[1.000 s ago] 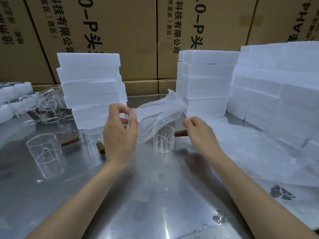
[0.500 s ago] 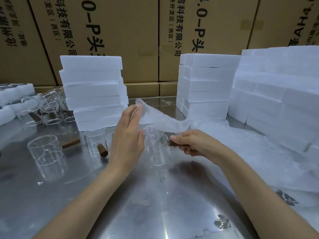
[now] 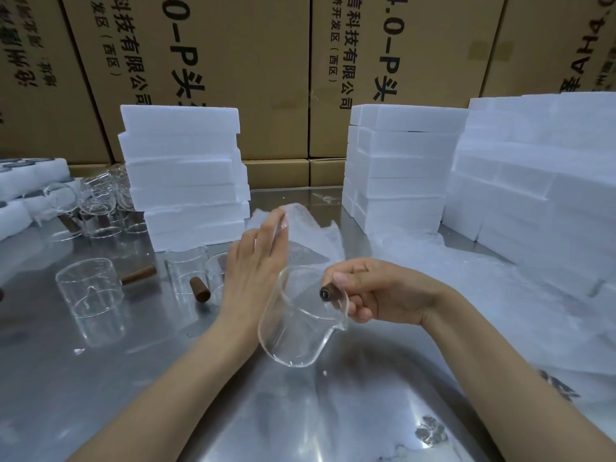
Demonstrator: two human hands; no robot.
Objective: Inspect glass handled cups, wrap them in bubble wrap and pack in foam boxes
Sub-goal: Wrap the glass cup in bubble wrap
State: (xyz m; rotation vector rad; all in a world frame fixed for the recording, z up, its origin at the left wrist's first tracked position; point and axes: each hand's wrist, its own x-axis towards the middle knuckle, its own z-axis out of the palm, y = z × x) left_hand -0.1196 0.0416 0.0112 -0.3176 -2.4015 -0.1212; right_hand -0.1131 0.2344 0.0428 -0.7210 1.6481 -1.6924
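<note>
My right hand [image 3: 376, 291] grips the brown wooden handle of a clear glass cup [image 3: 296, 328] and holds it tilted above the steel table, mouth towards me. My left hand [image 3: 253, 265] is raised just left of the cup, its straight fingers pinching a sheet of bubble wrap [image 3: 306, 228] that hangs behind the cup. More glass cups [image 3: 86, 288] with brown handles stand on the table at the left. Foam boxes [image 3: 186, 175] are stacked behind them.
The steel table [image 3: 233, 411] carries a second foam stack [image 3: 403, 168] at centre right and a bigger foam pile [image 3: 540, 181] at far right. Loose bubble wrap sheets [image 3: 500, 295] lie on the right. Cardboard cartons [image 3: 233, 61] wall the back. Foam trays [image 3: 23, 181] sit far left.
My right hand took the cup by its handle, lifted it off the table and tilted it towards me. My left hand kept the bubble wrap and stayed beside the cup.
</note>
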